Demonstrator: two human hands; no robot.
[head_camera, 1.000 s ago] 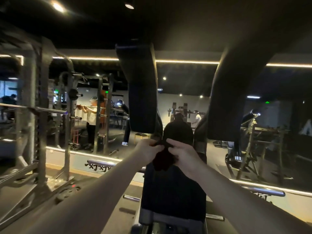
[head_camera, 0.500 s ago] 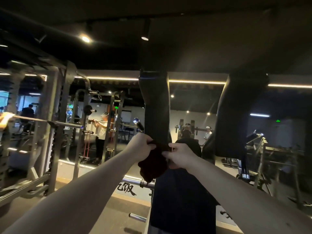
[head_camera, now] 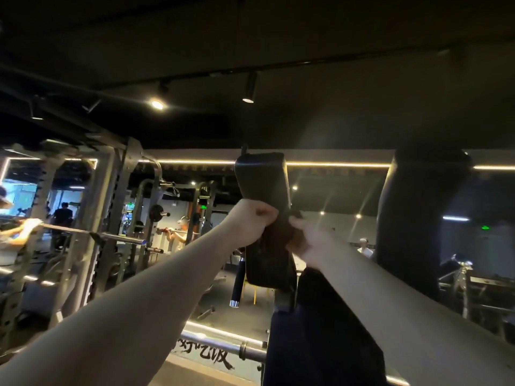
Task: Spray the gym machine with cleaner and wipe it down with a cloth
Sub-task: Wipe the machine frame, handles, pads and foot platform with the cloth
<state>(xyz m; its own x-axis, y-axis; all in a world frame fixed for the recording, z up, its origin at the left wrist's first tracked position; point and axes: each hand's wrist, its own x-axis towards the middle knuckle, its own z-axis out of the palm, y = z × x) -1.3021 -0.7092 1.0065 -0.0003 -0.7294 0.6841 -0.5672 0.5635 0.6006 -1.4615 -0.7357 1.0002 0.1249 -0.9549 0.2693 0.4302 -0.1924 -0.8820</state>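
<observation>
A dark reddish cloth (head_camera: 278,235) lies against the black upright pad (head_camera: 262,179) of the gym machine at centre. My left hand (head_camera: 252,218) grips the cloth's left side in a fist. My right hand (head_camera: 308,240), blurred, holds the cloth's right side against the pad. A second black pad (head_camera: 412,218) hangs to the right, and the machine's dark seat back (head_camera: 317,338) stands below my right forearm. No spray bottle is in view.
A mirror wall stands ahead with a chrome bar (head_camera: 223,344) along its base. Squat racks (head_camera: 111,218) with a loaded barbell (head_camera: 117,237) fill the left. People (head_camera: 178,232) train in the background. Other equipment (head_camera: 468,280) stands at the right.
Both hands have risen up the pad with the cloth, from near its lower end to about halfway up. The view has tilted upward toward the ceiling.
</observation>
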